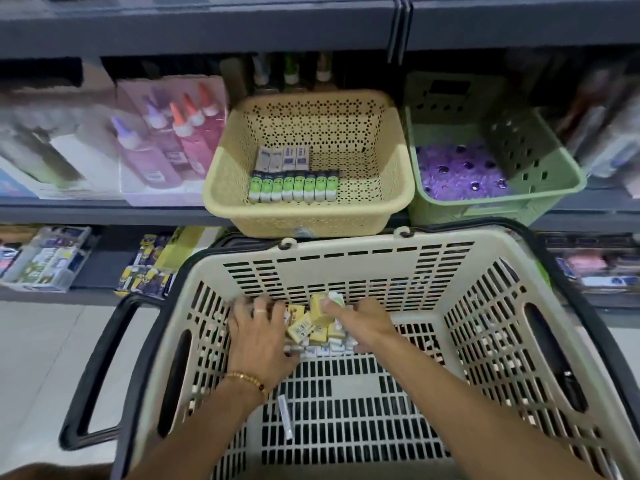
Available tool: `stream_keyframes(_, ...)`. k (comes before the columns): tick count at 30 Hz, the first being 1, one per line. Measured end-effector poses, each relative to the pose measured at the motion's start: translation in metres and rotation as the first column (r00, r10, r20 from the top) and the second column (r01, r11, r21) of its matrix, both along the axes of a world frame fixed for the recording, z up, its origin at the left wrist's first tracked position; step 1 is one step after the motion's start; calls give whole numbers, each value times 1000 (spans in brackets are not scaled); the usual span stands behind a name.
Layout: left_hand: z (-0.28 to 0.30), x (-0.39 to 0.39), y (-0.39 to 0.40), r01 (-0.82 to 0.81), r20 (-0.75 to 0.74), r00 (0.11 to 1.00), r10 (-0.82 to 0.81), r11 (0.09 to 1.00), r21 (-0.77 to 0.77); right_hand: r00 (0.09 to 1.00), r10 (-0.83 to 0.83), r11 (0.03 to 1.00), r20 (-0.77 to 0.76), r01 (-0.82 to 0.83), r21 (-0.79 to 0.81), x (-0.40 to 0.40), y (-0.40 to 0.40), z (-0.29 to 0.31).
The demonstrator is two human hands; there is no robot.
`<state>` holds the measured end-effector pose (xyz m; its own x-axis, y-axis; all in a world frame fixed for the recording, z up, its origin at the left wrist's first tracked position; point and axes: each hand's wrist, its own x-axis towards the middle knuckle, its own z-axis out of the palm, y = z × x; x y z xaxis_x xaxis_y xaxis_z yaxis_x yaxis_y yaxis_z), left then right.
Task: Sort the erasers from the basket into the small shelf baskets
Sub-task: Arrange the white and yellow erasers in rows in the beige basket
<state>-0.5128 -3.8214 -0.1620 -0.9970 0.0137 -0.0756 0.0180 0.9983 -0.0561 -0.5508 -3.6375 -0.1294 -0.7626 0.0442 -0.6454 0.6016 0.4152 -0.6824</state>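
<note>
A big cream shopping basket (pixel 346 258) with black handles fills the lower view. A heap of yellow and white erasers (pixel 313 327) lies at its far end. My left hand (pixel 259 332) lies spread on the heap's left side, fingers on the erasers. My right hand (pixel 360 320) reaches in from the right and pinches a yellow eraser (pixel 319 310) at the top of the heap. One white eraser (pixel 286 417) lies alone on the basket floor near me. On the shelf above, a yellow basket (pixel 381 161) holds a row of green erasers (pixel 294 186) and a few grey ones (pixel 283 159).
A green shelf basket (pixel 540 157) with purple items stands right of the yellow one. Glue bottles (pixel 176 133) in a box stand to its left. The lower shelf holds packaged stationery (pixel 45 258). Pale floor tiles show at the left.
</note>
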Motion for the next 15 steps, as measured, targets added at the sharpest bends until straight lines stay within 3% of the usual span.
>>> stream_keyframes(3, -4, 6, 12, 26, 89, 996, -29, 999, 29, 998, 18, 998, -54, -15, 59, 0, -5, 4)
stream_keyframes(10, -3, 7, 6, 56, 47, 997, -57, 998, 24, 994, 85, 988, -70, -75, 135, 0, -9, 0)
stream_keyframes(15, -5, 4, 22, -17, 53, 999, 15, 999, 44, 993, 82, 984, -81, -67, 168, 3, -10, -5)
